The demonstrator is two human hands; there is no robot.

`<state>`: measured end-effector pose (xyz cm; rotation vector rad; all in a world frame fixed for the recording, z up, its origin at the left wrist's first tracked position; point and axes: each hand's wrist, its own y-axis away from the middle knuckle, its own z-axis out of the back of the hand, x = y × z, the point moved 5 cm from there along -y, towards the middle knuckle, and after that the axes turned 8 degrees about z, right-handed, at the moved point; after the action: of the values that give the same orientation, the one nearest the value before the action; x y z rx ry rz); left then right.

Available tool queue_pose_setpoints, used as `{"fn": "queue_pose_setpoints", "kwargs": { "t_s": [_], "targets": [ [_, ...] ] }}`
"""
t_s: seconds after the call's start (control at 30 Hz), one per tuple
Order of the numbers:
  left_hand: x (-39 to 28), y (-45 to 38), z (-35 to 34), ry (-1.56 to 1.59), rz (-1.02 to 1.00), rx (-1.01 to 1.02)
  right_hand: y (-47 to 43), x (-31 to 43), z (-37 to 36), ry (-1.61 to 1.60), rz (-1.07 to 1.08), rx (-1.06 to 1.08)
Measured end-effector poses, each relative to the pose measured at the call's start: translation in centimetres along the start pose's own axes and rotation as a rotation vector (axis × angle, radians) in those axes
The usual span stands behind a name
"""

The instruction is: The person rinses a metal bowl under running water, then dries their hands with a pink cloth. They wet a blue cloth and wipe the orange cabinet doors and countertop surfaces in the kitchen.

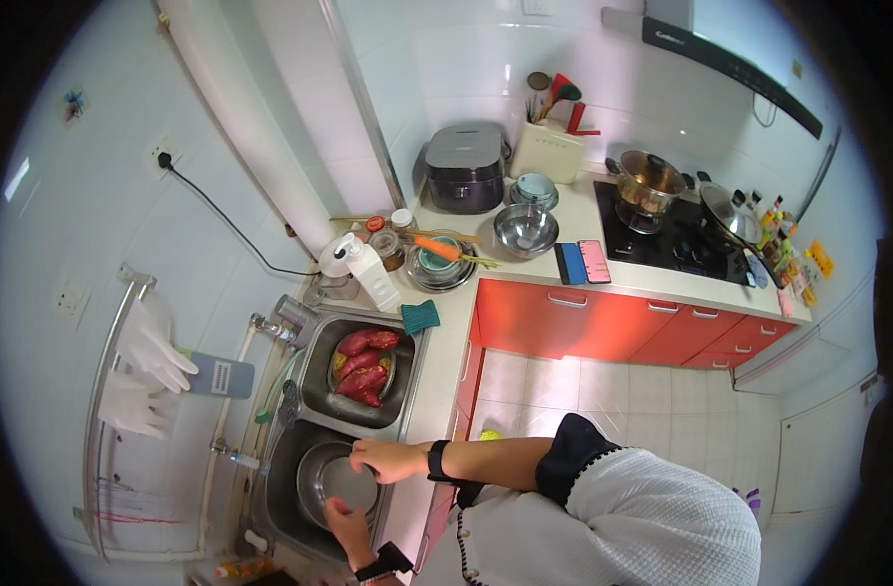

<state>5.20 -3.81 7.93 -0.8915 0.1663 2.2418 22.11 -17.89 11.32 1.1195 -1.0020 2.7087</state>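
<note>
In the near sink bowl sits a round metal basin, its inside pale, perhaps with water. My right hand is bent over the basin's rim with curled fingers; whether it grips the rim is unclear. Lower down, my left hand is over the basin's near side, fingers bent and slightly blurred. I cannot make out anything held in either hand. Beyond, the other sink bowl contains a bowl piled with several red-skinned sweet potatoes and some yellowish pieces.
A green scrubbing cloth lies at the sink corner beside a white pump bottle. A carrot rests on stacked bowls. Taps project from the wall side. Further off are a metal bowl, a phone and a gas hob.
</note>
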Motion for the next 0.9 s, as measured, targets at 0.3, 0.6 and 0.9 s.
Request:
{"fn": "queue_pose_setpoints", "kwargs": {
  "t_s": [0.3,0.6,0.9],
  "targets": [
    [-2.2,0.3,-1.2,-0.366,0.142,0.189,0.0,0.8,2.1,0.197,-0.035,0.203],
    [-8.6,0.2,-2.0,-0.303,0.067,0.4,4.6,-4.9,19.4,-0.135,-0.152,0.28],
    [-19.1,-2.5,-10.5,-0.537,0.223,0.914,26.6,-7.3,40.0,0.331,-0.724,0.331]
  ]
}}
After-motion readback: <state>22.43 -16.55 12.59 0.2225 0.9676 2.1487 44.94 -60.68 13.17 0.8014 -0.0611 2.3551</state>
